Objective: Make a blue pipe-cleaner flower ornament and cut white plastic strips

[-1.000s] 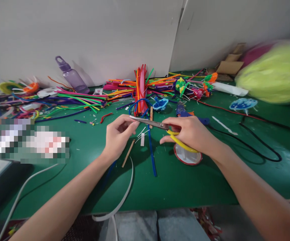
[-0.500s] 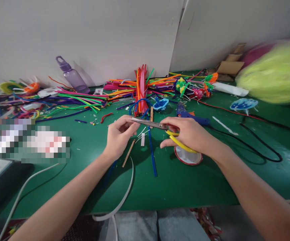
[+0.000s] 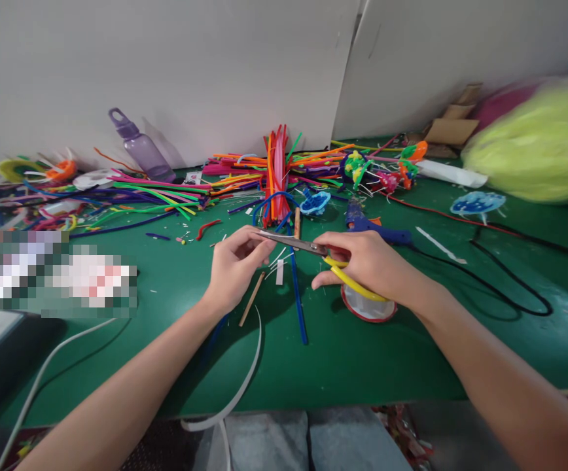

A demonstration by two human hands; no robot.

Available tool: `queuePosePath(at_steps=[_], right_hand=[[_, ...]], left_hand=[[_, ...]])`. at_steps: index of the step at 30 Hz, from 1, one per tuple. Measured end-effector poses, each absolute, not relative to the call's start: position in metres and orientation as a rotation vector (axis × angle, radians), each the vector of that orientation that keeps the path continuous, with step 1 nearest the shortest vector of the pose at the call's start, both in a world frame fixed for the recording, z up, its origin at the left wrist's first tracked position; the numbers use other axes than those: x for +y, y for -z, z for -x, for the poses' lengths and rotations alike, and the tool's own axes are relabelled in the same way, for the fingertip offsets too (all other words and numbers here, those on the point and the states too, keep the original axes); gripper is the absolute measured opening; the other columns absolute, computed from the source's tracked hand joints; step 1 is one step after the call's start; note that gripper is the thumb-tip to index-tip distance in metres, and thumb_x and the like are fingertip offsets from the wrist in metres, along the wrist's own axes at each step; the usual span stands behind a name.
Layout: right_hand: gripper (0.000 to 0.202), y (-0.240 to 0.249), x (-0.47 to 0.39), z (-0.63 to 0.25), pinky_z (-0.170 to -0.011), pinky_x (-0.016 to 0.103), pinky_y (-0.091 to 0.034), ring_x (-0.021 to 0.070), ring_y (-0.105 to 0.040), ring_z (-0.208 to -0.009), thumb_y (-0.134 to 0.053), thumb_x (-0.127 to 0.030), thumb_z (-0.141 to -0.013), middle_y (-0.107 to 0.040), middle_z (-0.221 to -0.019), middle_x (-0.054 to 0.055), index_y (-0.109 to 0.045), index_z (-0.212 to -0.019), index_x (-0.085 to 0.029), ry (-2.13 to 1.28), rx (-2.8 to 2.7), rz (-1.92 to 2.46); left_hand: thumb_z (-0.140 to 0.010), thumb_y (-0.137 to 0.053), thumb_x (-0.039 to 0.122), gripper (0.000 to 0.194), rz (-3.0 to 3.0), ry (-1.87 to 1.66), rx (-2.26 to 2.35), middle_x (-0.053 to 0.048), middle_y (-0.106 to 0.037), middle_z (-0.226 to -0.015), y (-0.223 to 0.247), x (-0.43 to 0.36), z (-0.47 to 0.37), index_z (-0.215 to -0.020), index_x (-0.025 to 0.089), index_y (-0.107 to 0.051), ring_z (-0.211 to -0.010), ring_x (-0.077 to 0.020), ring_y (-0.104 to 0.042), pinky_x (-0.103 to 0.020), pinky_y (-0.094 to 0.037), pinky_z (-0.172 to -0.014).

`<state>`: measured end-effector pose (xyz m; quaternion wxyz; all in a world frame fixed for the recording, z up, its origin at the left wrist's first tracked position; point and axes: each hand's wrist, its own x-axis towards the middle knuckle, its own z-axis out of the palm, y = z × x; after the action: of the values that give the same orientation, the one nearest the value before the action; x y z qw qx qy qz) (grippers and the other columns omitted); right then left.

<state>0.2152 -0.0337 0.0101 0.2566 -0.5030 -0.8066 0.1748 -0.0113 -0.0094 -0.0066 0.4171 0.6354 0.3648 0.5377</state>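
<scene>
Yellow-handled scissors [image 3: 298, 244] are in my right hand [image 3: 362, 261], thumb and fingers at the handles. Their blades point left and look nearly closed. The tips reach the pinched fingers of my left hand [image 3: 239, 265]; what those fingers hold is hidden. On the green table below lie a small white paper piece [image 3: 279, 272], thin white slivers, a blue pipe cleaner [image 3: 298, 301] and a thin brown stick [image 3: 252, 299]. A long white strip [image 3: 245, 386] curls over the front edge. Under my right hand sits a round, red-rimmed white piece [image 3: 368, 307].
Behind are a bundle of pipe cleaners [image 3: 277, 176], a purple bottle [image 3: 145, 152] and a blue fuzzy piece [image 3: 315, 203]. A blue glue gun [image 3: 382, 230] with a black cable [image 3: 500, 297] lies right. A yellow-green bag [image 3: 534, 150] fills the far right; a pale cable [image 3: 51, 363] runs left.
The scissor blades have closed a little, and the white sliver seen along them earlier no longer shows. Both hands stay almost in place.
</scene>
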Motion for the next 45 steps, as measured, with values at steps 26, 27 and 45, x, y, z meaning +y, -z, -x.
queuePosePath(at_steps=[26,27,45], right_hand=[[0.067,-0.0114,-0.0326,-0.218,-0.055,0.025,-0.03,0.0119,-0.04,-0.058,-0.063,-0.079,-0.063,-0.048,-0.066,-0.003,-0.064,-0.098,-0.022,-0.453,-2.225,1.426],[0.066,-0.0116,-0.033,-0.2176,-0.055,0.025,-0.03,0.0118,-0.04,-0.058,-0.063,-0.078,-0.064,-0.048,-0.066,-0.003,-0.064,-0.098,-0.022,-0.46,-2.223,1.423],[0.062,-0.0114,-0.0352,-0.2151,-0.054,0.025,-0.03,0.0121,-0.043,-0.057,-0.065,-0.076,-0.065,-0.053,-0.063,-0.002,-0.068,-0.093,-0.021,-0.489,-2.165,1.381]], left_hand=[[-0.078,-0.071,0.026,0.009,-1.58,-1.419,0.904,-0.001,-0.063,-0.081,0.007,-0.0072,0.0129,-0.074,0.018,-0.069,-0.055,-0.0064,-0.054,-0.021,-0.044,-0.051],[-0.078,-0.071,0.026,0.009,-1.585,-1.413,0.91,-0.001,-0.063,-0.081,0.0071,-0.0074,0.0128,-0.074,0.018,-0.069,-0.055,-0.0064,-0.054,-0.021,-0.044,-0.051],[-0.08,-0.068,0.02,0.008,-1.55,-1.388,0.866,0.0,-0.059,-0.079,0.006,-0.0096,0.0115,-0.073,0.017,-0.067,-0.057,-0.0055,-0.053,-0.02,-0.042,-0.053]])
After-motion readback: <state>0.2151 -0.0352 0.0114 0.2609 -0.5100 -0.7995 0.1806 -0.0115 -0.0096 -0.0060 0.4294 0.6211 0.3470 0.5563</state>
